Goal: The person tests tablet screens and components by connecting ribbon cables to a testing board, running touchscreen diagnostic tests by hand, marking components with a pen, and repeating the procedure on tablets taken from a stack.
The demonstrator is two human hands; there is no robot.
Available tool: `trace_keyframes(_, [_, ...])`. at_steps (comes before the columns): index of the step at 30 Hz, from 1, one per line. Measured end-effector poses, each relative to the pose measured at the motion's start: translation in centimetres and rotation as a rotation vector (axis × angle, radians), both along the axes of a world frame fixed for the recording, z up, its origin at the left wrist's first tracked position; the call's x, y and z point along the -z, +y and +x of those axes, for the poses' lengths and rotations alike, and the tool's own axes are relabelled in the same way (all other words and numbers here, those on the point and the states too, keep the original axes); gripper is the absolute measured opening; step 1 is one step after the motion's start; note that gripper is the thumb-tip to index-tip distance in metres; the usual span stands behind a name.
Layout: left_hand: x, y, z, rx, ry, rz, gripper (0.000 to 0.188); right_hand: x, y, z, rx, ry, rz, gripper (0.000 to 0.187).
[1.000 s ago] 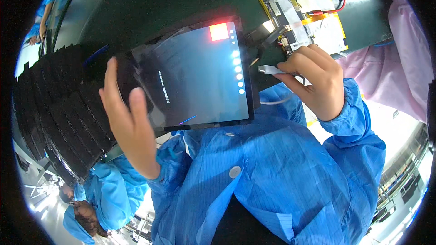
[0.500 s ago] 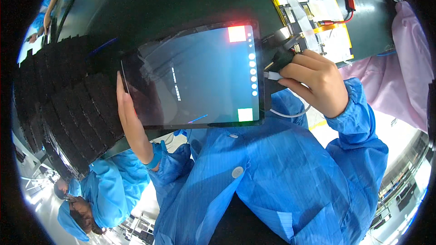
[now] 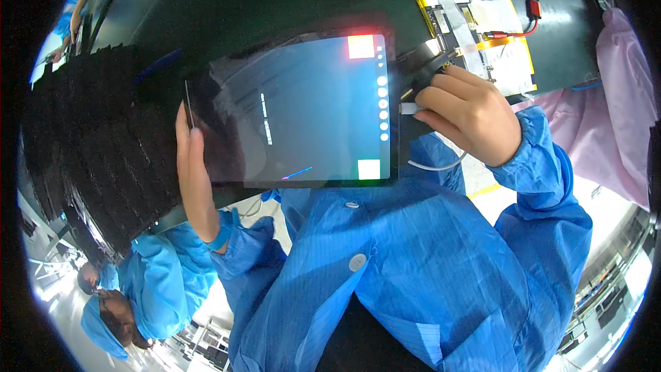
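Note:
A tablet [image 3: 310, 110] with a lit screen lies in front of me, showing a red-edged square and a green-edged square at its right-hand corners. My left hand [image 3: 195, 179] is closed on its left edge, thumb on the front and the other fingers partly hidden along the side. At the opposite edge my right hand [image 3: 471, 114] pinches a white cable plug [image 3: 408, 108] against the tablet's side. Whether the plug is fully seated, I cannot tell. Its white cable [image 3: 441, 167] loops below the hand.
Black foam-like pieces [image 3: 89, 145] are piled at the left. Back right, a taped electronic assembly [image 3: 506, 24] with a red-ended cable [image 3: 534, 8] lies on the dark green table [image 3: 275, 0]. A co-worker in blue [image 3: 169, 282] is lower left; pink cloth [image 3: 623, 55] is at the right.
My right hand and the plug have moved slightly left and up, closer against the tablet's edge. The tablet and my left hand have shifted a little upward.

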State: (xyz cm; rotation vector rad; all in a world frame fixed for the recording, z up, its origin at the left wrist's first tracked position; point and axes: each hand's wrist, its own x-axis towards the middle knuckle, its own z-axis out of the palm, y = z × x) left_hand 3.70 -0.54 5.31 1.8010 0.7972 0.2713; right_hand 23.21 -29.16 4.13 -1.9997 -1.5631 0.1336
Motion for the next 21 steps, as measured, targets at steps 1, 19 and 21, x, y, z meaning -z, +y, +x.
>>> trace_keyframes(1, [-0.3,0.4,0.1,-0.008,0.0,0.005,0.052,-0.1,-0.1,-0.1,0.032,-0.04,-0.017,0.018])
trace_keyframes(19, [-1.3,-11.3,10.1,0.661,0.093,0.978,0.095,0.0,0.1,0.1,-0.013,0.022,-0.028,0.021])
trace_keyframes(21, [-1.2,-11.3,10.2,0.655,0.098,0.976,0.092,-0.1,0.1,0.3,-0.026,0.025,-0.026,0.021])
